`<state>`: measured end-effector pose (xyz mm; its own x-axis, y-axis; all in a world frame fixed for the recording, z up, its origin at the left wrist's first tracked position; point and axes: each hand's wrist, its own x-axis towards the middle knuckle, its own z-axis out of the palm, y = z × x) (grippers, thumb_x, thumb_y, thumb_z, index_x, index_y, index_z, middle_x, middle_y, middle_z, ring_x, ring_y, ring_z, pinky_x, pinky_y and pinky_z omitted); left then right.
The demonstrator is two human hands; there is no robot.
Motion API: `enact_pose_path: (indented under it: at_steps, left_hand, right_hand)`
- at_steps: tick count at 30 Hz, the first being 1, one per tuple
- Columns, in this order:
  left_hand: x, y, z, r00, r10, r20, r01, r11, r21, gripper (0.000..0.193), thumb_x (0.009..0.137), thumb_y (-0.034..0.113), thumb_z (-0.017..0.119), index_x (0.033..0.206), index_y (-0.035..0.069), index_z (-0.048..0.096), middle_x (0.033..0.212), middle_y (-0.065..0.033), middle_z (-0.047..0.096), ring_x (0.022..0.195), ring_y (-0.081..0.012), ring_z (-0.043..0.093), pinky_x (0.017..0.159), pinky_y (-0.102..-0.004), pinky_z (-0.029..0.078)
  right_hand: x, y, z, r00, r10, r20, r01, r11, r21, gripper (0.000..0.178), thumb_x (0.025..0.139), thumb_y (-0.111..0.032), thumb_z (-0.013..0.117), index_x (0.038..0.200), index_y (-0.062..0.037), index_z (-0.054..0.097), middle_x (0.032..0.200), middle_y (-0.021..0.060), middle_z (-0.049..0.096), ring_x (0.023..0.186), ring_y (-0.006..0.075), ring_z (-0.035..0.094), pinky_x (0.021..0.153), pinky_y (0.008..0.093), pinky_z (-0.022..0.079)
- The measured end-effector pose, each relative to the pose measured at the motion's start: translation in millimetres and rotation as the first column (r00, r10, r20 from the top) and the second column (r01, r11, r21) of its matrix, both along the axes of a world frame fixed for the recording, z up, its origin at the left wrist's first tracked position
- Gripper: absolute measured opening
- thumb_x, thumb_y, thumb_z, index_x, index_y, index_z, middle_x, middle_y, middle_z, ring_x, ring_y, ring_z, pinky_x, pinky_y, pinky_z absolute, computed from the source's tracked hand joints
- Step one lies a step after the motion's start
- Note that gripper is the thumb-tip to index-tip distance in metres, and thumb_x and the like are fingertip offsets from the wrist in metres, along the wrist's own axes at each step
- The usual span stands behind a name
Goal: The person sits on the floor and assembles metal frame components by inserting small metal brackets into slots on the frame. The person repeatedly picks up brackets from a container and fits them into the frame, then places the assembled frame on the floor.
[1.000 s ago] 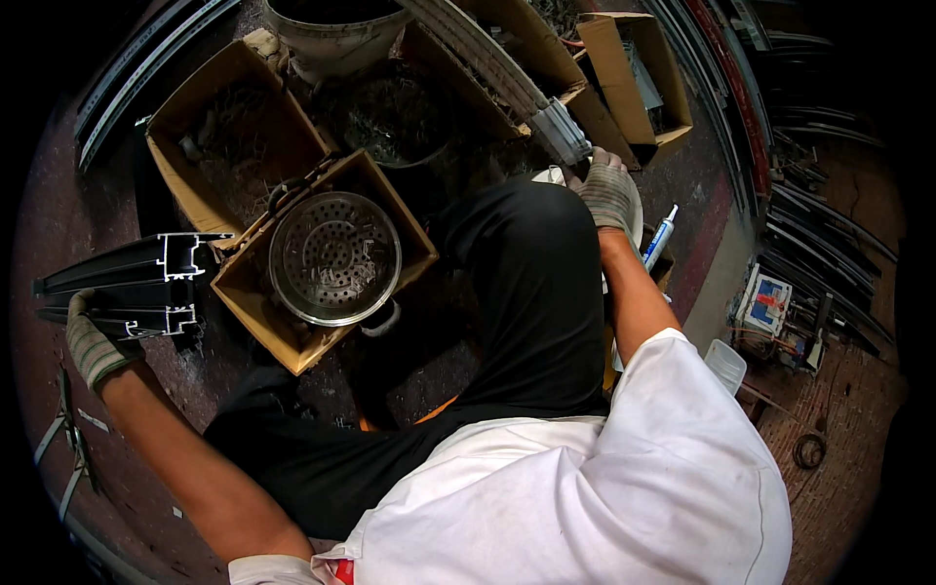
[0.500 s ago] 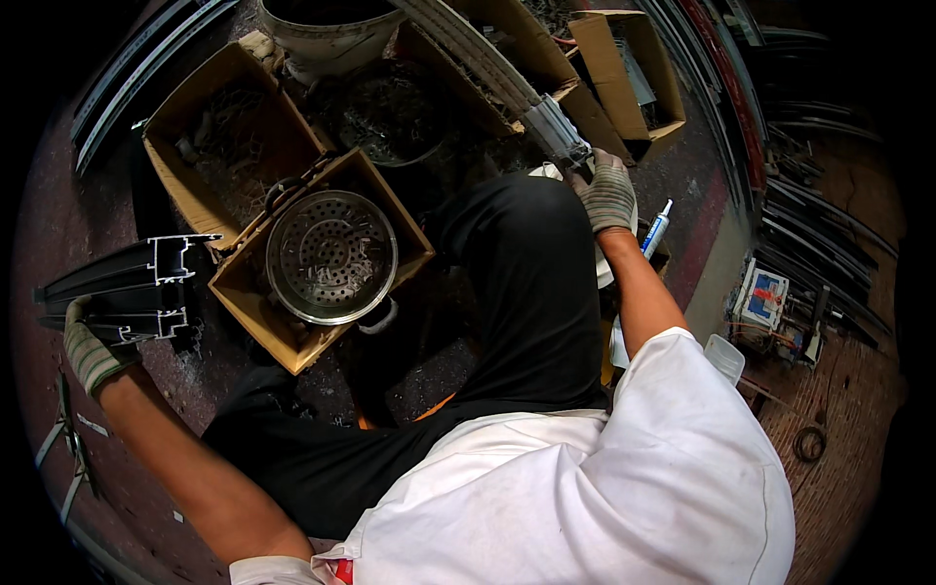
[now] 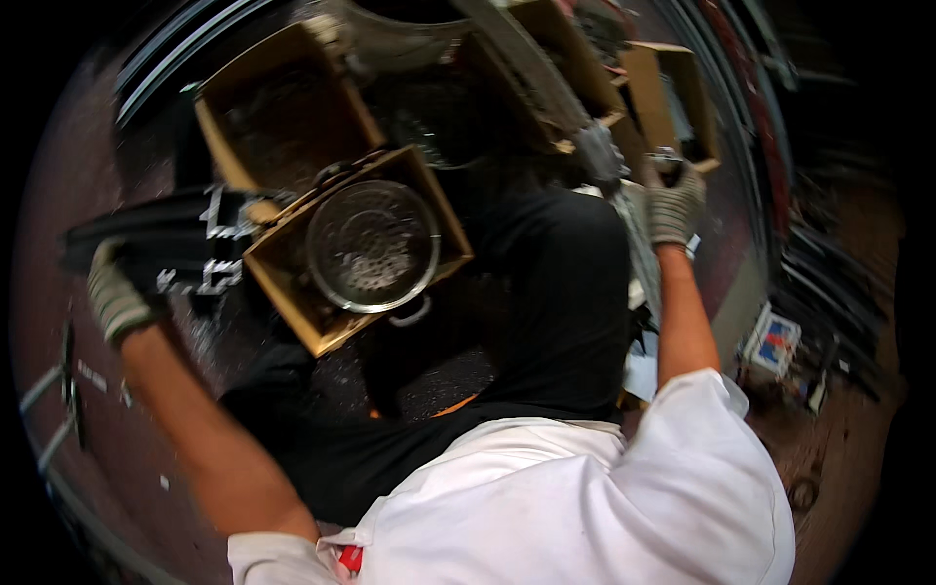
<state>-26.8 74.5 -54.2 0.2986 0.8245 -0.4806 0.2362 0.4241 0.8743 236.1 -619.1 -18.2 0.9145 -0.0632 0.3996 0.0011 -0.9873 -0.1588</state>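
Observation:
My left hand (image 3: 117, 292), in a striped grey work glove, has its fingers curled on the black metal profiles (image 3: 146, 229), whose cut silver ends face right. At the far right, my gloved right hand (image 3: 675, 205) is closed around a small metal piece (image 3: 665, 154); blur hides its exact kind. Just left of that hand is the end of a long grey metal bar (image 3: 536, 78), slanting down from the top. Between my arms, a round perforated steamer pan (image 3: 366, 308) with small shiny bits in it sits on a cardboard box (image 3: 450, 210).
Another open cardboard box (image 3: 219, 141) stands behind the pan, and a smaller one (image 3: 641, 93) at the far right. Behind them is a large pale bucket (image 3: 405, 34). Long metal strips (image 3: 185, 58) lie at the far left. A blue-and-white box (image 3: 773, 338) sits at right.
My right hand has moved right, away from the bar's end, with the small metal piece in it. The view has shifted; my left hand stays at the black profiles.

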Motion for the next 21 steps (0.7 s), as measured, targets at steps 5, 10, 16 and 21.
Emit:
enact_pose_path:
  at_steps: [5,10,16,21]
  left_hand:
    - [24.9,-67.3,40.3,0.984,0.157,0.084,-0.158,0.987,0.006,0.026,0.081,0.017,0.066,0.101,0.001,0.064,0.092,-0.0123,0.065,0.082,-0.0265,0.065,0.077,-0.0420,0.055]
    - [36.1,-94.4,64.1,0.939,0.323,0.120,-0.313,0.945,-0.091,0.016,0.080,0.017,0.066,0.090,0.006,0.063,0.087,-0.0105,0.064,0.076,-0.0258,0.062,0.070,-0.0412,0.055]
    - [31.9,-59.2,46.6,0.955,0.215,-0.204,-0.226,0.973,-0.036,0.019,0.083,0.018,0.063,0.096,0.004,0.061,0.088,-0.0124,0.065,0.073,-0.0264,0.063,0.068,-0.0435,0.056]
    - [18.2,-46.6,39.5,0.959,0.180,-0.220,-0.183,0.983,0.007,0.020,0.084,0.020,0.062,0.096,0.003,0.062,0.088,-0.0143,0.067,0.072,-0.0248,0.065,0.064,-0.0416,0.056]
  right_hand:
    - [-31.5,113.4,59.4,0.957,0.287,0.035,-0.266,0.830,0.491,0.040,0.089,-0.031,0.079,0.111,-0.0005,0.065,0.101,0.0059,0.068,0.094,0.0134,0.063,0.082,0.0298,0.053]
    - [-98.6,221.5,87.0,0.719,0.693,-0.057,-0.219,0.303,0.927,0.038,0.094,-0.027,0.072,0.124,-0.0067,0.062,0.108,0.0042,0.067,0.095,0.0107,0.064,0.081,0.0259,0.052]
    - [-163.8,308.3,84.2,0.415,0.891,-0.185,0.291,0.063,0.955,0.055,0.093,-0.038,0.072,0.130,-0.0018,0.054,0.108,0.0094,0.067,0.096,0.0173,0.066,0.080,0.0303,0.052]
    - [-184.7,332.6,65.7,0.360,0.926,-0.118,0.513,-0.090,0.854,0.051,0.096,-0.036,0.068,0.131,-0.0016,0.054,0.109,0.0105,0.067,0.093,0.0181,0.066,0.076,0.0299,0.051]
